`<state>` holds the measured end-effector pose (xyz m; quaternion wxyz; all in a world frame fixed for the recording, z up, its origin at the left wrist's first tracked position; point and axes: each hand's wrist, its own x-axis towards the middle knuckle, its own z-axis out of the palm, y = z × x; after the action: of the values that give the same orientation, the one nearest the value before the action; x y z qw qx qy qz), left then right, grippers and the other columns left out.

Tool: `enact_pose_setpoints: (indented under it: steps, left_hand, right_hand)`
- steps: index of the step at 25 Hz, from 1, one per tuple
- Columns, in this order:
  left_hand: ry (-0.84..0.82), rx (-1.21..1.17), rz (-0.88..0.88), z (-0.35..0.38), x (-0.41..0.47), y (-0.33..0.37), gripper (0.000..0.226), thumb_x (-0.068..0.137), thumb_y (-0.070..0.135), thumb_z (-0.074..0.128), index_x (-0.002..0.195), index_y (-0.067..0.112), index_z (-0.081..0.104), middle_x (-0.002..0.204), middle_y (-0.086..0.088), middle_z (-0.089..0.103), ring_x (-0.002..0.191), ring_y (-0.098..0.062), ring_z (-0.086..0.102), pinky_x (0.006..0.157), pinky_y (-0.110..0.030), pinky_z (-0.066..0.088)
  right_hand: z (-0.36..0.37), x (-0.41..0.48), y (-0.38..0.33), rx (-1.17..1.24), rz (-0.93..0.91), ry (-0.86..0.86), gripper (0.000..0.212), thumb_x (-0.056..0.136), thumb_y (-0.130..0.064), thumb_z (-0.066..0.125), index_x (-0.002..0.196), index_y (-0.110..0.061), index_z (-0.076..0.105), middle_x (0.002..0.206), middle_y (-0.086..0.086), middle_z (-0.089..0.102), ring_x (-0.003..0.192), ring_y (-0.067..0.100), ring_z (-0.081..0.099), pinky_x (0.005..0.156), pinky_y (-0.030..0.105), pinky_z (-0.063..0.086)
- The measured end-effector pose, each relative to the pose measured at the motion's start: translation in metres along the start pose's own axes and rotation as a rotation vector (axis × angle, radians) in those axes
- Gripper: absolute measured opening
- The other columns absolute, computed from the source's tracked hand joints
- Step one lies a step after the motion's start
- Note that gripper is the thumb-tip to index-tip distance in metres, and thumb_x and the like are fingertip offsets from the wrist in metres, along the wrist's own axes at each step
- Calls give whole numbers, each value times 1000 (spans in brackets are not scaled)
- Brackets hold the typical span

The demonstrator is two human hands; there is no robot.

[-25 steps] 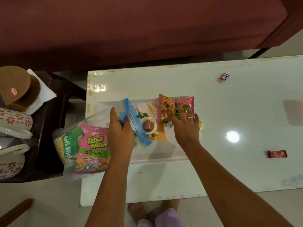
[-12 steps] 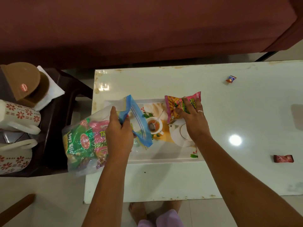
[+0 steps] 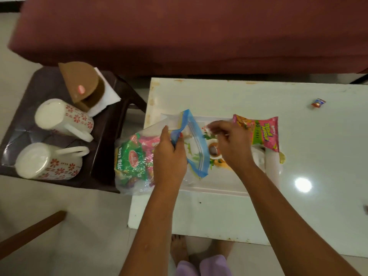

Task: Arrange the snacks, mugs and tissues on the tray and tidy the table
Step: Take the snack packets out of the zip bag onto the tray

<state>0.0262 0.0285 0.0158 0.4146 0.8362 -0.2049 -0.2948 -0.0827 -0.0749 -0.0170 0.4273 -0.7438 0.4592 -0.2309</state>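
A clear zip bag (image 3: 137,162) with a blue rim holds several snack packets and hangs off the white table's left edge. My left hand (image 3: 169,156) grips its blue rim. A pink snack packet (image 3: 258,133) lies flat on the printed white tray (image 3: 219,186) at its right end. My right hand (image 3: 231,142) hovers over the tray's middle, just left of that packet, fingers loosely curled and holding nothing. Two white mugs with red flowers (image 3: 61,118) (image 3: 47,162) lie on a dark stool at the left. A brown tissue holder (image 3: 83,86) with white tissues stands behind them.
The white table (image 3: 298,216) carries a small wrapped candy (image 3: 318,103) at the far right. A maroon sofa (image 3: 179,32) runs along the back. The dark stool (image 3: 105,156) stands left of the table. My feet (image 3: 179,250) show below the table edge.
My right hand let go of the pink packet, which now lies on the tray, and moved left toward the bag's mouth. My left hand keeps its grip on the bag. The view shifted right.
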Motion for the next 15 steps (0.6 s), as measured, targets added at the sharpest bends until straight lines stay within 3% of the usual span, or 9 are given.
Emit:
enact_pose_setpoints:
  steps: [2,4,6,9,12,13,15]
  left_hand:
    - [4,-15,13,-8,-5,-1,42,96,36,45,134,18,45,95,-7,68,86,-24,66,76,-49,56]
    - [5,-28,20,-15,-10,-4,42,95,37,46,132,18,46,102,-8,68,92,-24,66,80,-47,56]
    - [3,-44,34,-25,-13,-10,36,95,38,46,124,18,53,96,-5,69,88,-21,68,77,-47,57]
    - [-21,-70,38,-36,-15,-17,30,95,36,45,119,20,55,93,-2,67,86,-21,68,76,-46,58]
    - [-19,-76,27,-40,-16,-20,32,95,34,45,123,20,54,102,-2,67,95,-21,66,81,-42,57]
    - [-8,-69,27,-41,-16,-20,32,96,35,45,123,19,54,104,-2,67,98,-20,65,83,-40,56]
    - [-3,-61,31,-41,-17,-20,31,96,35,44,121,19,54,103,-2,67,96,-20,65,82,-38,55]
  right_hand:
    - [30,-1,-31,-25,46,-411,33,84,0,48,103,-15,70,92,-7,67,81,9,63,74,19,47]
    - [51,3,-48,-112,61,-594,19,88,-5,51,87,-14,67,85,-3,64,74,12,57,65,18,40]
    - [69,9,-61,-178,33,-579,34,88,-2,51,60,-21,45,68,-9,48,61,2,43,55,12,33]
    - [92,8,-69,-129,17,-506,53,91,7,44,71,-39,27,76,-21,33,67,-8,33,65,4,40]
    - [102,1,-63,-208,98,-589,42,90,-2,47,59,-25,31,63,-9,36,58,5,36,60,27,36]
    - [100,0,-62,-234,104,-574,37,87,-6,51,56,-19,36,61,-5,39,57,9,38,61,28,34]
    - [87,-1,-56,-154,152,-499,20,80,-12,63,64,-9,52,67,3,53,61,17,52,58,32,44]
